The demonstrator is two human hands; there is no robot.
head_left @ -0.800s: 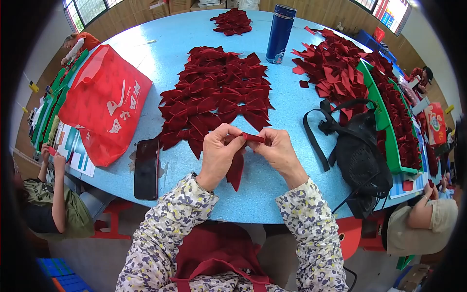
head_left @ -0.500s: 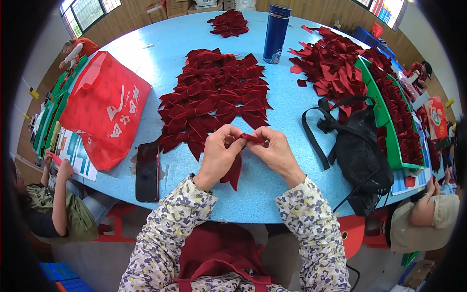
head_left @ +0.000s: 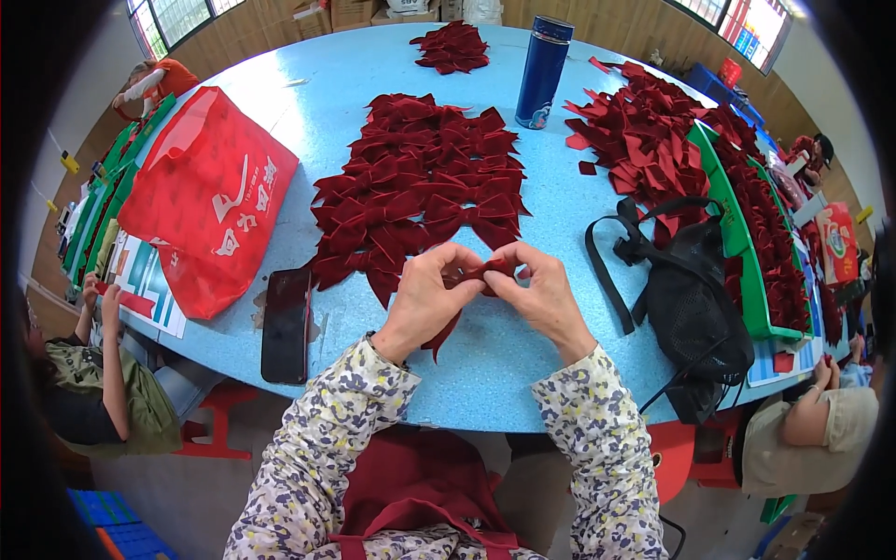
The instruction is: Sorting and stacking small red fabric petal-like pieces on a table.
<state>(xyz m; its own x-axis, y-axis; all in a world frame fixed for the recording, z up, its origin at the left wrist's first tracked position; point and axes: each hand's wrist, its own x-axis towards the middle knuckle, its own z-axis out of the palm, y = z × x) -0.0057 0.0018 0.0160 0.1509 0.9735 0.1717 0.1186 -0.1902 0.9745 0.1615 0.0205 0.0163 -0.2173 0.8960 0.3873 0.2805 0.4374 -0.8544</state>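
Note:
Between my two hands is a dark red velvet ribbon bow (head_left: 478, 274), held above the near part of the blue table. The fingers of my left hand (head_left: 431, 294) are closed on its left side, and a pointed tail hangs below them. My right hand (head_left: 541, 294) pinches the bow's right side with thumb and forefinger. The fingertips of both hands nearly meet at its middle, partly hiding it. Just beyond my hands, rows of finished-looking red bows (head_left: 425, 177) lie close together on the table.
A red bag (head_left: 210, 201) and a black phone (head_left: 286, 327) are on the left. Beyond the bows stand a blue flask (head_left: 545, 73) and a smaller bow pile (head_left: 450, 47). To the right are heaped red ribbon pieces (head_left: 644, 140), a black bag (head_left: 695, 303) and a green bin (head_left: 737, 233). Other people sit at both sides.
My fingers have shifted on the bow, and its hanging tail has swung left. The right thumb now presses closer to the middle. The whole view has shifted slightly.

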